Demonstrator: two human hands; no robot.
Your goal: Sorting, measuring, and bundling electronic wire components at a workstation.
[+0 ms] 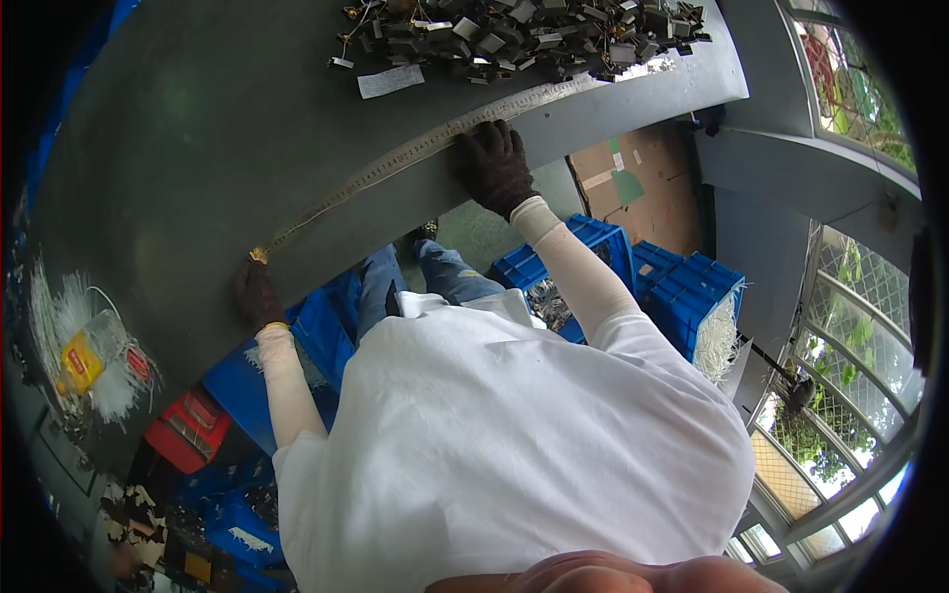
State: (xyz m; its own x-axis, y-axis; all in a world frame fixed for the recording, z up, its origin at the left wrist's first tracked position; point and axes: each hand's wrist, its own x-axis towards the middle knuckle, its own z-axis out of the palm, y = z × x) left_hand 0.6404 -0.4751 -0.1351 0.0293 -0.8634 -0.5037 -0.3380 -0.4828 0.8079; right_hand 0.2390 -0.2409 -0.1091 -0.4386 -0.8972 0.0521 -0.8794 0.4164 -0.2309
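My left hand (258, 296), in a dark glove, is at the table's near edge on the left. Its fingertips are closed on a small gold-coloured metal piece (258, 255), whose exact kind is too small to make out. My right hand (497, 168), also gloved, lies with its fingers apart on the table edge, touching the long ruler strip (395, 161). That strip runs along the dark table top (198, 128), from near the gold-coloured piece up toward the far right. Past my right hand lies a heap of small dark metal parts with wires (514, 38).
A pale paper slip (390, 82) lies beside the heap. At the far left sit white strands with a yellow-and-clear packet (83, 361). Blue crates (682, 287) stand below the table at the right, and a red bin (188, 432) at the lower left.
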